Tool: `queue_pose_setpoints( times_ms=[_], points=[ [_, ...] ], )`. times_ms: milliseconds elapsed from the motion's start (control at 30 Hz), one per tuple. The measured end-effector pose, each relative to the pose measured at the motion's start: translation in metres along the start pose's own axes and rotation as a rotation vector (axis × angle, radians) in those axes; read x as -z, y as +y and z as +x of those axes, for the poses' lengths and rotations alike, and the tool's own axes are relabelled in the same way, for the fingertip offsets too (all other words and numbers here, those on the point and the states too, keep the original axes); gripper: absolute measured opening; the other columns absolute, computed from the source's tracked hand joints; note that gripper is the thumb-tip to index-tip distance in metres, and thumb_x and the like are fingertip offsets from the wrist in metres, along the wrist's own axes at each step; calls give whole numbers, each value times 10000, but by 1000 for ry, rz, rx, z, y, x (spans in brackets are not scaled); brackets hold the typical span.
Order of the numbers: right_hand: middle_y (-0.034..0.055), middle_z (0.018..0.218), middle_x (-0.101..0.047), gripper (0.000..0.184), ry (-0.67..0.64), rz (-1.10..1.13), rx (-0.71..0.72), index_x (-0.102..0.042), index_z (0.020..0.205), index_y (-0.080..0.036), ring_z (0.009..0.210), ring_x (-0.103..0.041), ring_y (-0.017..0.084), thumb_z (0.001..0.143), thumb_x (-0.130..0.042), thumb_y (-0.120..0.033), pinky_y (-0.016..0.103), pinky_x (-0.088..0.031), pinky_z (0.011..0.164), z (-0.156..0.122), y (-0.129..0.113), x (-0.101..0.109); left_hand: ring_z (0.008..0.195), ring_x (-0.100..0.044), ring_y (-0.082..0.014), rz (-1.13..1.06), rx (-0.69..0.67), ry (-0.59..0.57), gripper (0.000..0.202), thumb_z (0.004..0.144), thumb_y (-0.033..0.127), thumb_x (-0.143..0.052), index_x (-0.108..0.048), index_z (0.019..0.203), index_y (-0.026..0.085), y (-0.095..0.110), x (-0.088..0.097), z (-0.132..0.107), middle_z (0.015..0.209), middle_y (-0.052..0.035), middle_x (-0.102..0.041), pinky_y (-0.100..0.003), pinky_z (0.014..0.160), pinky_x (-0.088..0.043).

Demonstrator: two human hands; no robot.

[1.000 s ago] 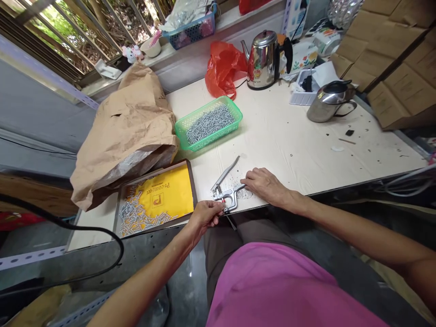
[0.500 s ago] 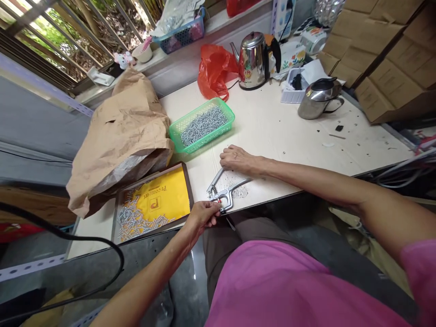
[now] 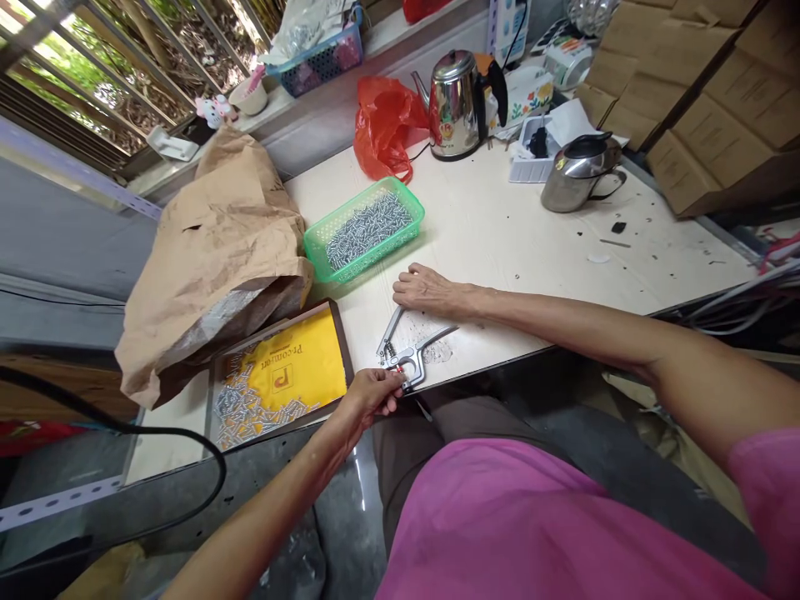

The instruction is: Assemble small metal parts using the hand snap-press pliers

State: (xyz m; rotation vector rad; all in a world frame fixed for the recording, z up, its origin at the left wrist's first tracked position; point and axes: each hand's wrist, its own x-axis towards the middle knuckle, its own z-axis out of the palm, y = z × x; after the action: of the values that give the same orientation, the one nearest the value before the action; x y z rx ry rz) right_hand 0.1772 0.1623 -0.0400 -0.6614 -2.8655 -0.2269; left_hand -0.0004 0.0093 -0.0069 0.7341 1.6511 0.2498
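A metal plier-like hand tool (image 3: 409, 350) lies at the near edge of the pale table (image 3: 537, 242), its two long handles spread apart. My left hand (image 3: 370, 395) is closed at the tool's head, pinching something small I cannot make out against it. My right hand (image 3: 426, 289) rests palm down over the end of the upper handle, fingers curled on it. A small heap of tiny metal pieces (image 3: 437, 352) lies between the handles.
A green basket (image 3: 364, 227) of small metal parts stands behind the tool. To the left are a brown tray (image 3: 278, 375) with a yellow sheet and more parts, and a big paper sack (image 3: 216, 250). Two kettles (image 3: 459, 104) (image 3: 578, 171), a red bag and cardboard boxes (image 3: 700, 100) stand further back.
My right hand moved from the lower handle up and left onto the upper handle. The view shifted slightly. My left hand stayed pinched at the tool's head.
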Motion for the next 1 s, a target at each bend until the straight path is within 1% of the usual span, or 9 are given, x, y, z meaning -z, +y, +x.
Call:
queue_pose_setpoints(
  times_ms=[100,200,300,400,500,800,867,900,1000],
  points=[
    [38,886,-617,183,-37,30,1,-604,863,-195,832,-450,200,920,-460,-97,356,-248,727,0,-2,10,294,-391,-34,-25,3,6,359,660,403,-765,-551,539,141,-2,-1,1,393,40,-500,-158,323,-261],
    [42,902,-613,128,-79,118,-31,-615,814,-191,860,-457,202,911,-551,-245,359,-260,737,-4,-4,20,295,-398,-36,-55,-6,25,355,660,407,-760,-554,551,139,-6,-1,2,398,40,-504,-158,320,-258],
    [54,929,-605,350,-133,198,-41,-630,845,-191,883,-463,222,839,-606,-539,364,-280,742,-12,-3,24,299,-408,-36,-70,-13,22,344,661,397,-757,-558,562,135,-7,-1,2,419,34,-523,-159,323,-259],
    [85,983,-598,581,-190,194,-4,-624,952,-177,900,-464,248,721,-615,-710,364,-299,729,-18,-3,24,308,-419,-35,-78,-16,26,331,647,391,-769,-572,584,131,-7,-2,2,459,28,-554,-163,328,-266],
    [114,1024,-589,676,-219,166,-1,-606,1014,-155,923,-463,264,661,-650,-730,364,-309,739,-22,-5,25,305,-413,-37,-82,-12,30,330,649,388,-767,-569,574,134,-7,-3,1,454,28,-548,-168,329,-262],
    [115,935,-600,505,-222,167,-75,-641,914,-133,910,-474,255,765,-659,-615,361,-297,748,-39,-22,38,300,-374,-52,-35,-43,24,378,700,464,-711,-552,549,156,-14,-1,2,372,34,-474,-182,365,-240],
    [121,942,-601,500,-207,165,-96,-641,922,-129,923,-474,262,768,-666,-604,359,-301,747,-43,-25,37,314,-380,-66,63,-90,76,380,736,465,-674,-544,543,163,-15,-2,-2,385,33,-465,-199,384,-252],
    [123,943,-601,498,-202,163,-102,-640,924,-126,928,-474,265,769,-668,-599,361,-305,749,-45,-27,35,339,-406,-77,152,-154,144,367,760,450,-652,-552,551,165,-15,-2,-5,413,24,-485,-208,404,-272],
    [123,935,-598,479,-191,159,-110,-635,925,-113,930,-482,267,788,-664,-571,375,-325,773,-49,-33,31,564,-565,-140,479,-502,432,242,819,385,-605,-647,719,168,-9,-8,-10,655,-32,-631,-240,548,-386]
  ],
)
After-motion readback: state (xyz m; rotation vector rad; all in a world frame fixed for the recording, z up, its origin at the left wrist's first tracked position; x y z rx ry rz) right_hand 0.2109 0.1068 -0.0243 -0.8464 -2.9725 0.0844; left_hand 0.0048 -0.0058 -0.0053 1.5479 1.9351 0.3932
